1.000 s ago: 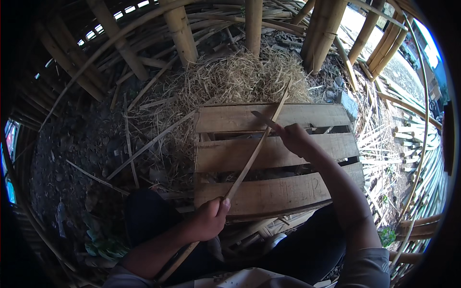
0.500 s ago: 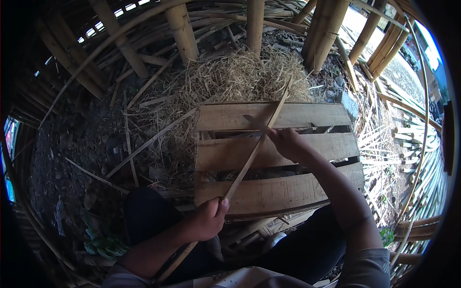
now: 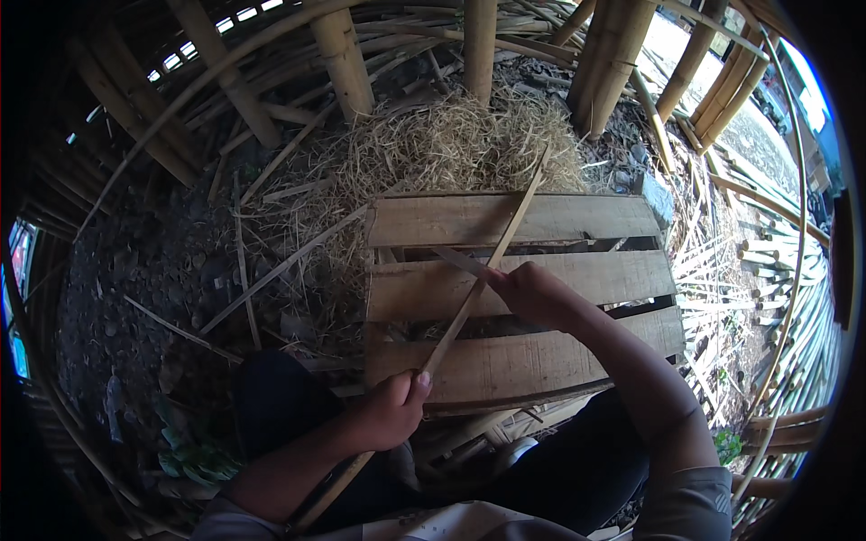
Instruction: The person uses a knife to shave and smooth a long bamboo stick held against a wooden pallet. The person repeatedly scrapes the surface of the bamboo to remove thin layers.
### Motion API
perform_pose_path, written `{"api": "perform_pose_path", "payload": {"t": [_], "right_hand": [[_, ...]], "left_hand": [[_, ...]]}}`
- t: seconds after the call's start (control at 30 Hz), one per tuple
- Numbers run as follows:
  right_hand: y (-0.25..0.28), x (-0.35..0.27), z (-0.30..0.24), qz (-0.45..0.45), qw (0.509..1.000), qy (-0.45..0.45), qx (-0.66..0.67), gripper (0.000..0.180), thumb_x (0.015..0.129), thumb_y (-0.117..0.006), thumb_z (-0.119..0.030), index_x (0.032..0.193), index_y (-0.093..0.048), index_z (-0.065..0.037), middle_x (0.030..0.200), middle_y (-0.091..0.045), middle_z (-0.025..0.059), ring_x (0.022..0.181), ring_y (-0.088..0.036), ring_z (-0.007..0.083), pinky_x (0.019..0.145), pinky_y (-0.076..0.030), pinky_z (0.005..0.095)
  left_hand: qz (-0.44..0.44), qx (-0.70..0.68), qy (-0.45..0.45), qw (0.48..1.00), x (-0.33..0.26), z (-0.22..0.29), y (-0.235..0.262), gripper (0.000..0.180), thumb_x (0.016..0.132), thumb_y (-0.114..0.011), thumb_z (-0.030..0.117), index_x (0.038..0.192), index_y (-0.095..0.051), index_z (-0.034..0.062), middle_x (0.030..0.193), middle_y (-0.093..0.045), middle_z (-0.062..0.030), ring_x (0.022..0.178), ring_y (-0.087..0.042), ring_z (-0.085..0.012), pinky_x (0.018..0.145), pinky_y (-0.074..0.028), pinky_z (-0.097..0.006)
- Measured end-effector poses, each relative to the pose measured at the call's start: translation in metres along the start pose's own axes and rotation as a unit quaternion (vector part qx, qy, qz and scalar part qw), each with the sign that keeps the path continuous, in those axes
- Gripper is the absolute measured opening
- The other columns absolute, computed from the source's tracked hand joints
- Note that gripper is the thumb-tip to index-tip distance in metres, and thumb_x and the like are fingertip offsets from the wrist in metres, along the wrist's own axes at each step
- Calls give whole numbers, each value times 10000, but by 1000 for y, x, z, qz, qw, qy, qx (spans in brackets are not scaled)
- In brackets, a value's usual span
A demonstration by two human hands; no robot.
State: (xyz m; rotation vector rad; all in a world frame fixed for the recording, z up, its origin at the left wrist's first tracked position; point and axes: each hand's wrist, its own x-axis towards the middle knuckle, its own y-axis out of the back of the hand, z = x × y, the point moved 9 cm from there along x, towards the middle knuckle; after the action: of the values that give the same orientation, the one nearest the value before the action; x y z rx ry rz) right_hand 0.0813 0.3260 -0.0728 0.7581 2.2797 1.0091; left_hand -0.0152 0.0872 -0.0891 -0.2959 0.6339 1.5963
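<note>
A long bamboo strip [image 3: 507, 233] runs slantwise from beside my left thigh up over a slatted wooden bench [image 3: 577, 361]. My left hand [image 3: 397, 410] is closed around its lower part, just off the bench's near left corner. Over the middle slat, my right hand [image 3: 528, 293] grips a knife [image 3: 462, 261] whose blade lies across the strip and points to the upper left. The knife's handle is hidden inside my fist. Beyond the bench's far edge, the strip's thin tip reaches over a heap of shavings.
Pale curled shavings [image 3: 460, 144] pile up behind the bench. Thick bamboo posts [image 3: 613, 68] stand at the back. Many cut bamboo poles [image 3: 785, 316] lie stacked on the right. Loose strips [image 3: 284, 268] are scattered over the dark ground at left, and a grey block [image 3: 657, 200] sits by the far right corner.
My right hand and the knife have slid down along the strip toward me. My left hand holds the strip in the same place.
</note>
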Motion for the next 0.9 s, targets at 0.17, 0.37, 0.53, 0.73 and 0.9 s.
{"api": "perform_pose_path", "payload": {"t": [0.17,0.37,0.53,0.73,0.9], "right_hand": [[27,24,29,59,997,-11,-57,581,1044,-484,-457,791,-688,24,619,-621,199,537,-599,408,542,-476,460],[23,-3,-16,52,997,29,-40,583,1030,-517,-466,784,-679,37,673,-599,295,692,-663,460,643,-498,499],[8,-20,-25,45,997,63,-15,564,1020,-541,-443,765,-675,42,679,-609,293,659,-630,477,579,-493,485],[32,-10,-15,43,999,-5,7,550,1013,-566,-405,721,-650,53,643,-591,299,662,-638,480,611,-488,505],[23,-12,-13,62,997,37,-18,560,1023,-549,-417,724,-650,47,629,-581,282,614,-627,449,577,-477,486]], "left_hand": [[-11,-14,15,1000,0,5,-2,438,1094,-365,323,905,-565,-18,699,-577,-114,649,-566,-234,678,-479,-400],[12,-3,1,1000,-1,2,1,423,1092,-381,323,918,-571,-13,700,-592,-124,638,-573,-225,649,-477,-396],[4,14,-5,1000,-3,2,-1,408,1090,-386,311,913,-559,-13,697,-593,-124,636,-580,-227,646,-479,-399],[13,48,-6,999,-7,8,0,402,1089,-362,298,939,-554,-22,718,-610,-190,676,-632,-335,673,-490,-443],[14,96,-24,995,-14,12,2,390,1085,-367,283,950,-553,-33,766,-618,-249,743,-646,-421,706,-490,-475]]}}
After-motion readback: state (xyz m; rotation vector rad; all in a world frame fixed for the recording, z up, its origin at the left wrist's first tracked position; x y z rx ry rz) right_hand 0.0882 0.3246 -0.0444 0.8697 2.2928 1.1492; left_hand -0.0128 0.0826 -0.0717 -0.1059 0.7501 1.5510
